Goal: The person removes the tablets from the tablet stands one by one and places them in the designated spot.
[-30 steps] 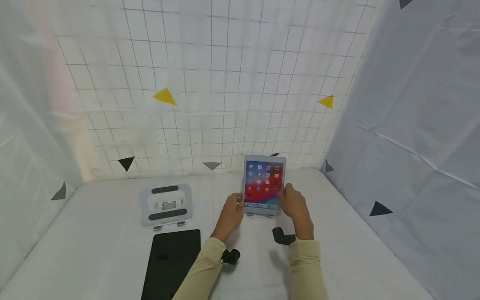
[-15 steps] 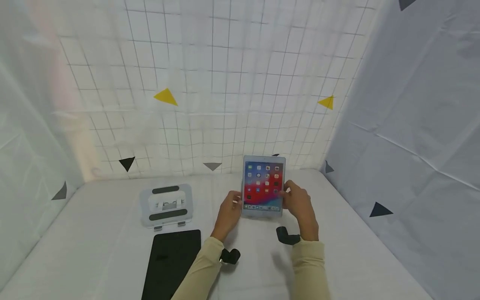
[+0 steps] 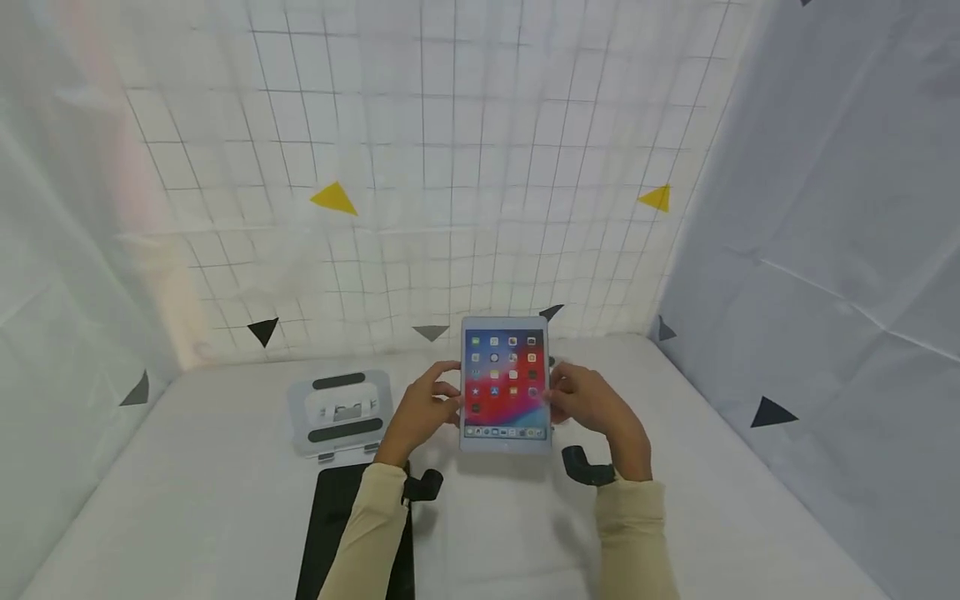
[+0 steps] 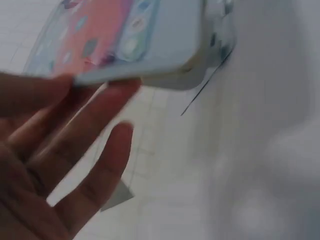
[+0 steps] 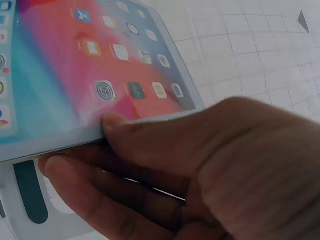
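A white-framed tablet (image 3: 506,383) with a lit screen of app icons stands upright between both hands. My left hand (image 3: 423,408) pinches its left edge; in the left wrist view the thumb (image 4: 50,92) is at the edge, fingers beneath, two of them spread away. On the opposite edge my right hand (image 3: 596,404) grips the tablet, its thumb (image 5: 145,137) on the glass and the fingers curled behind. Behind the tablet, mostly hidden, is a pale stand with a dark pad (image 5: 31,192), seen in the right wrist view.
A second pale folding stand (image 3: 302,417) with dark pads lies flat at the left. In front of it lies a black tablet (image 3: 332,508), partly covered by the left sleeve (image 3: 367,521). A gridded white curtain (image 3: 450,167) hangs behind the white table (image 3: 187,500).
The tablet has come off its stand, moving left and nearer to me. Both hands travel with it, the left sleeve now covering more of the black tablet.
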The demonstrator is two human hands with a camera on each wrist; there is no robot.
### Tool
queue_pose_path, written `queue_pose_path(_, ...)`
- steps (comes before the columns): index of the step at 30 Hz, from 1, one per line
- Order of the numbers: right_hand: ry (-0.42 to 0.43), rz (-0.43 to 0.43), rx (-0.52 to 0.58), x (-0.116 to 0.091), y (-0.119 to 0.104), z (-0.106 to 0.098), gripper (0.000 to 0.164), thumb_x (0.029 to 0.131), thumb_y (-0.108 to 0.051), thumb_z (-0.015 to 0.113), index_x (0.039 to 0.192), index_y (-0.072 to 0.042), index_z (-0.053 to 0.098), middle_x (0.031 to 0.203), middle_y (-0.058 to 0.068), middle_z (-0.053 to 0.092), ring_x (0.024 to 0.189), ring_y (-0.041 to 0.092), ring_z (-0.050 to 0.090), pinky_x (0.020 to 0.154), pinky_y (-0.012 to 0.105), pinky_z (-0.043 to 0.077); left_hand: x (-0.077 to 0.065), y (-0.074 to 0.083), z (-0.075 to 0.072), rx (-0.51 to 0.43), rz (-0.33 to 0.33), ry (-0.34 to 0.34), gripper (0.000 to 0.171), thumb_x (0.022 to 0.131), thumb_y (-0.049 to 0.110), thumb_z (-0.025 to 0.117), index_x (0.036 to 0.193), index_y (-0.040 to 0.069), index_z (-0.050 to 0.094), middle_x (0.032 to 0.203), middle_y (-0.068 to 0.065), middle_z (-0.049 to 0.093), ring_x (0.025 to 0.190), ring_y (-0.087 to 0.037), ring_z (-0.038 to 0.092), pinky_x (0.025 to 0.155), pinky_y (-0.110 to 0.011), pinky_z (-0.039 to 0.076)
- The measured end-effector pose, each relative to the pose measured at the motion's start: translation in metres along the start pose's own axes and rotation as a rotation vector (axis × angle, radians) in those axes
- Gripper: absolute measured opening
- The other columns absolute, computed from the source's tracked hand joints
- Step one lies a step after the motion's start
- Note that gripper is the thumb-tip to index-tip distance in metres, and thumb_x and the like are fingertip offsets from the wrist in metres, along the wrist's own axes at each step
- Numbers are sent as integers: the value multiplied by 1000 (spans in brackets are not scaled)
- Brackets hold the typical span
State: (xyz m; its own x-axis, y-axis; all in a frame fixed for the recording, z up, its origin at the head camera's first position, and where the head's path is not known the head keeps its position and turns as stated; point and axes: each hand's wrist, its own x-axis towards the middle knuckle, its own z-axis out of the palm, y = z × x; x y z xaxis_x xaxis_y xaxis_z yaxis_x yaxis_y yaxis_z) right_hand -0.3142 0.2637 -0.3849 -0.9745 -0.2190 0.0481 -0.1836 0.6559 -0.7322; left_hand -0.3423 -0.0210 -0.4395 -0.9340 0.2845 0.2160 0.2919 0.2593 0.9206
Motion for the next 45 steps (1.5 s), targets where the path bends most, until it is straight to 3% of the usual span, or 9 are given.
queue_pose_path(5,-67,-1,81,2,-11,2,38,100,-6,66,135,1,50,101,15,74,78,33,75,83,49,61,-3,9,-20,77,-40,-73,30,103,16,64,131,10,54,86,-5,76,73,-23,74,96,-55,53)
queue_pose_path(9,-114,24,116,6,-14,14,35,105,-12,62,133,2,48,94,13,73,69,30,74,75,45,63,-8,9,-26,151,-88,-118,19,107,22,60,118,7,57,75,-5,73,67,-24,74,93,-54,51)
queue_pose_path(16,-138,56,116,9,-15,30,26,111,-18,52,129,0,47,73,13,70,56,32,71,55,41,61,-18,5,-33,104,-143,-253,31,108,17,58,131,0,46,70,-11,70,61,-32,72,94,-49,55)
queue_pose_path(22,-162,111,52,10,-17,36,20,111,-21,49,116,-2,54,68,15,67,56,30,70,56,40,60,-21,2,-38,53,-186,-362,22,112,14,46,123,-5,49,74,-15,71,63,-32,73,81,-42,61)
queue_pose_path(28,-261,197,-17,10,-19,50,23,108,-22,51,114,-2,60,73,14,66,64,27,67,61,40,60,-27,-1,-46,132,-252,-398,27,112,11,42,116,-9,59,74,-15,72,65,-31,74,74,-40,62)
queue_pose_path(34,-382,271,17,8,-22,58,25,109,-21,50,112,0,63,75,18,69,64,29,72,64,42,62,-32,-1,-49,242,-314,-472,30,110,10,48,93,-3,69,69,-14,71,59,-20,70,60,-27,45)
queue_pose_path(39,-423,237,-153,7,-20,61,28,107,-22,57,91,-2,68,73,9,65,61,19,62,61,33,54,-32,1,-47,324,-311,-512,31,108,11,53,85,0,71,66,-10,70,55,-11,58,55,-26,40)
queue_pose_path(42,-448,224,-274,8,-15,65,36,104,-28,64,78,-4,69,68,3,59,60,15,53,58,29,45,-33,3,-45,359,-345,-540,29,106,10,58,83,0,73,67,-8,70,61,-13,62,59,-27,45)
queue_pose_path(45,-472,230,-319,11,-10,69,35,103,-31,67,79,-5,71,69,0,57,63,14,52,59,28,43,-35,2,-42,386,-383,-560,28,103,11,63,81,-1,74,67,-9,71,65,-16,67,62,-29,49)
